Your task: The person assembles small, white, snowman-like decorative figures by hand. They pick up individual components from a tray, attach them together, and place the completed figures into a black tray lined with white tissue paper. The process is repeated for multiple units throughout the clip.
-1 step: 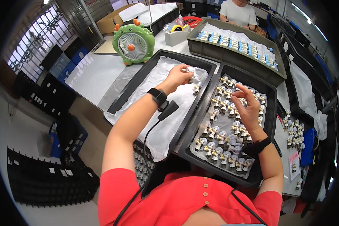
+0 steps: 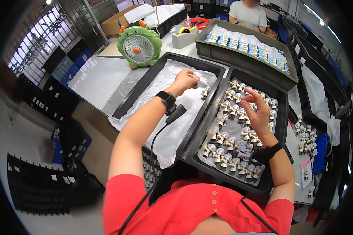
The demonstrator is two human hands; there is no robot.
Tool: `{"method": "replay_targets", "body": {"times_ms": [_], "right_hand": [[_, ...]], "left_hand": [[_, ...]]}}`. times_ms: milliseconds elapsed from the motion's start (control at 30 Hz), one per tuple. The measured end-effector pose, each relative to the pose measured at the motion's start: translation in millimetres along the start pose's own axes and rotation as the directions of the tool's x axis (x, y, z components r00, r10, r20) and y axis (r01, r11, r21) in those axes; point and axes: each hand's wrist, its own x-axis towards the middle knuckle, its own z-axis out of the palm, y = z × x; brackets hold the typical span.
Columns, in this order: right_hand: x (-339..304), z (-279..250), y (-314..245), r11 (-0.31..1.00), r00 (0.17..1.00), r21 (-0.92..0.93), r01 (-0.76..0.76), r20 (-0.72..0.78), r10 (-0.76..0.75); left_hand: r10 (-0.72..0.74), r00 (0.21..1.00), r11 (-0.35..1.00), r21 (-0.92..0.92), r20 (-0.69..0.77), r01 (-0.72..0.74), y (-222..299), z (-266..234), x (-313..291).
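Observation:
Over the far end of the left black tray (image 2: 122,105), which is lined with white sheeting (image 2: 164,133), my left hand (image 2: 183,83) pinches a small pale-headed figurine (image 2: 196,75). Part of it is hidden by my fingers. Just right of it, another figurine (image 2: 205,92) stands on the sheeting. My right hand (image 2: 256,111) hovers over the right black tray (image 2: 195,158), thumb and fingertips apart, with nothing visible between them. Beneath it, rows of white-and-gold figurines (image 2: 233,164) fill much of that tray; some are hidden by my hand and wrist.
A grey-green bin (image 2: 239,58) with blue-and-white figurines stands beyond the trays. At the back left are a green fan (image 2: 139,46) and a tape dispenser (image 2: 183,38). Loose figurines (image 2: 307,139) lie at the right. A person (image 2: 248,15) sits across the table. A cable (image 2: 156,156) hangs by my left arm.
My left hand has shifted slightly down and to the left with the figurine, lower toward the sheeting. The right hand has stayed in place.

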Motion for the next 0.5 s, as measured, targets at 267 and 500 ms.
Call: {"method": "replay_targets", "body": {"times_ms": [267,500], "right_hand": [[-1,-2,14,0.996,0.998,-0.074,-0.049,0.041,0.052],[0,-2,16,0.995,0.995,-0.071,-0.076,0.061,0.081]], "left_hand": [[0.183,0.977,0.758,0.648,-0.108,-0.07,-53,26,37],[0.207,0.966,0.758,0.65,-0.153,-0.06,-61,31,37]]}}
